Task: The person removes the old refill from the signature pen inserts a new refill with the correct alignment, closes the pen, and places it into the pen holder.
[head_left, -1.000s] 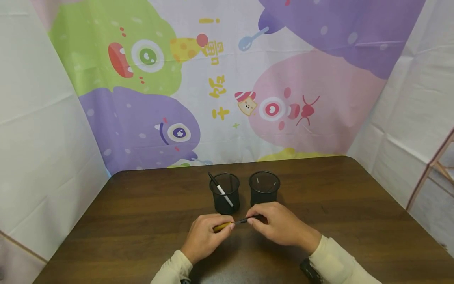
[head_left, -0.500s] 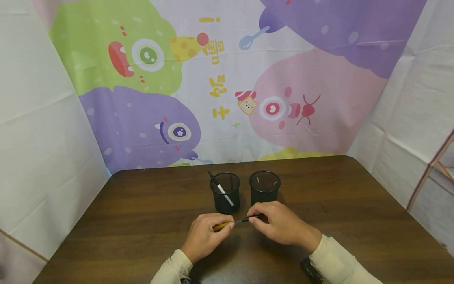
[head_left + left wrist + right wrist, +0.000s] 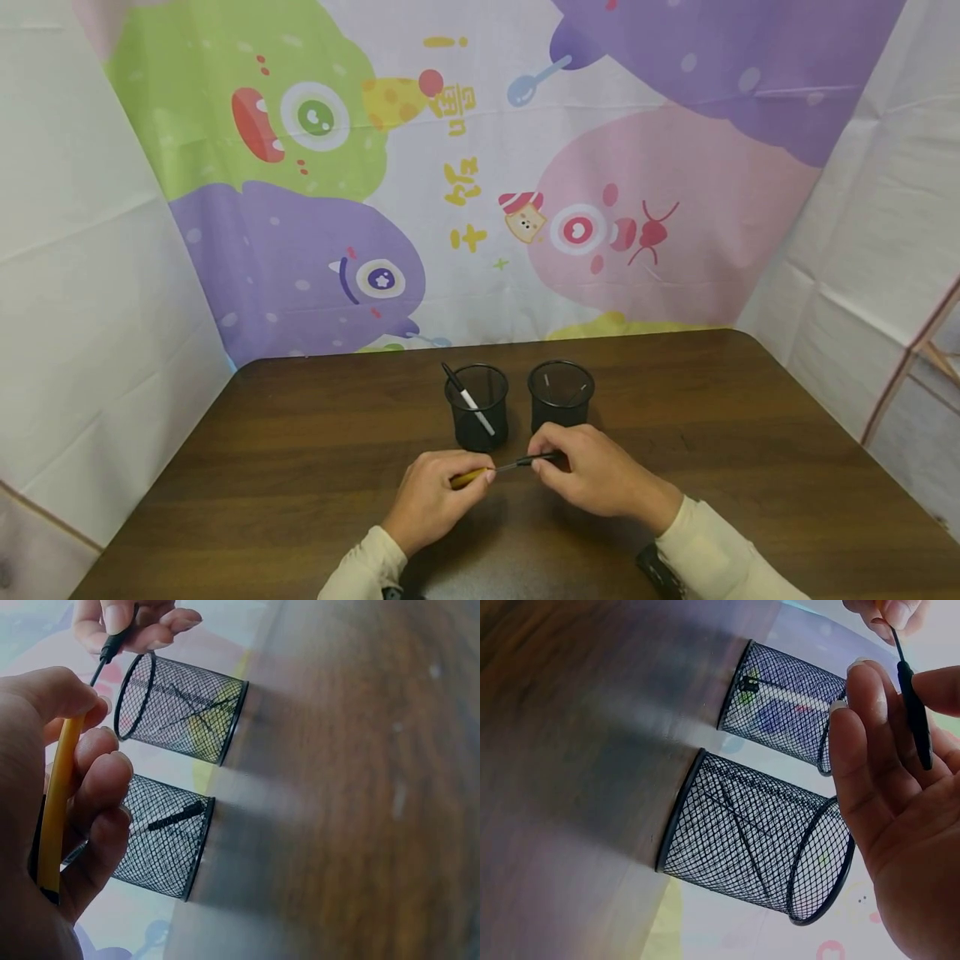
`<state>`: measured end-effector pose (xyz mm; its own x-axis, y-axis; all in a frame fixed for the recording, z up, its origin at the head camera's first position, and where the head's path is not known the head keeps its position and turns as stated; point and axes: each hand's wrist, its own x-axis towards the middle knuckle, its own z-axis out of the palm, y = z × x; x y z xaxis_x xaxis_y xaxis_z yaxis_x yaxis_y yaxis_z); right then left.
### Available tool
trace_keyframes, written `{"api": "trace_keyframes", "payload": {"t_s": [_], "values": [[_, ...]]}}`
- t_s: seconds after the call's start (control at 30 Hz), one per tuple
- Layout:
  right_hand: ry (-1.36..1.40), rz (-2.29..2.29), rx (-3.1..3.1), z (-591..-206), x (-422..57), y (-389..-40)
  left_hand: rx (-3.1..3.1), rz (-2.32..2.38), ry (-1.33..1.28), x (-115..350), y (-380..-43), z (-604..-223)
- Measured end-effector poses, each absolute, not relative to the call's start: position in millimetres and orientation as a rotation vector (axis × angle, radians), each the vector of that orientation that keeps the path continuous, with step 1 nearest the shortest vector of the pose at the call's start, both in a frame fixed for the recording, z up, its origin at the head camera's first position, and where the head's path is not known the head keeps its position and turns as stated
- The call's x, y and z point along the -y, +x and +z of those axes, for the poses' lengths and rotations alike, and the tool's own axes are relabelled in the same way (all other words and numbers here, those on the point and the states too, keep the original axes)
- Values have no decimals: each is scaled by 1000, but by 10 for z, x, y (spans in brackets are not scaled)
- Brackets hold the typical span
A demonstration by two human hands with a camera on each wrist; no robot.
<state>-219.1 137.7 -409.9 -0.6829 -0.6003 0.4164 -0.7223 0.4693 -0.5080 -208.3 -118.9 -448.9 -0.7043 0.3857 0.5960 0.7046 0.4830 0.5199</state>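
My left hand [image 3: 438, 496] grips the yellow barrel [image 3: 60, 802] of a pen, which lies across the palm with the thumb near its front end. A thin grey refill [image 3: 507, 467] runs from that end to a black tapered pen section [image 3: 913, 712]. My right hand [image 3: 592, 471] pinches this black section between thumb and fingers, its other fingers loosely extended in the right wrist view. Both hands are above the table, in front of two black mesh cups. How much refill sits inside the barrel is hidden.
The left mesh cup [image 3: 471, 433] holds a black-and-white pen [image 3: 467, 397] leaning against its rim. In the right mesh cup [image 3: 697, 825] are two thin dark sticks [image 3: 746, 844]. Both stand on the brown wooden table [image 3: 300, 467], with a cartoon-printed cloth [image 3: 480, 308] behind.
My right hand has shifted slightly rightward with the black section, and more of the thin refill shows between the hands. The left hand stays almost in place.
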Motion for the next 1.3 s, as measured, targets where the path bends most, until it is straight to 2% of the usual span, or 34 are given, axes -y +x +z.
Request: {"api": "trace_keyframes", "payload": {"t_s": [0.8, 1.3], "values": [[1356, 949, 2384, -4142, -1325, -2211, 2322, -1058, -941, 1157, -2032, -4447], [1310, 913, 2344, -4168, -1392, -2216, 2384, -1165, -892, 1166, -2039, -4460]]}}
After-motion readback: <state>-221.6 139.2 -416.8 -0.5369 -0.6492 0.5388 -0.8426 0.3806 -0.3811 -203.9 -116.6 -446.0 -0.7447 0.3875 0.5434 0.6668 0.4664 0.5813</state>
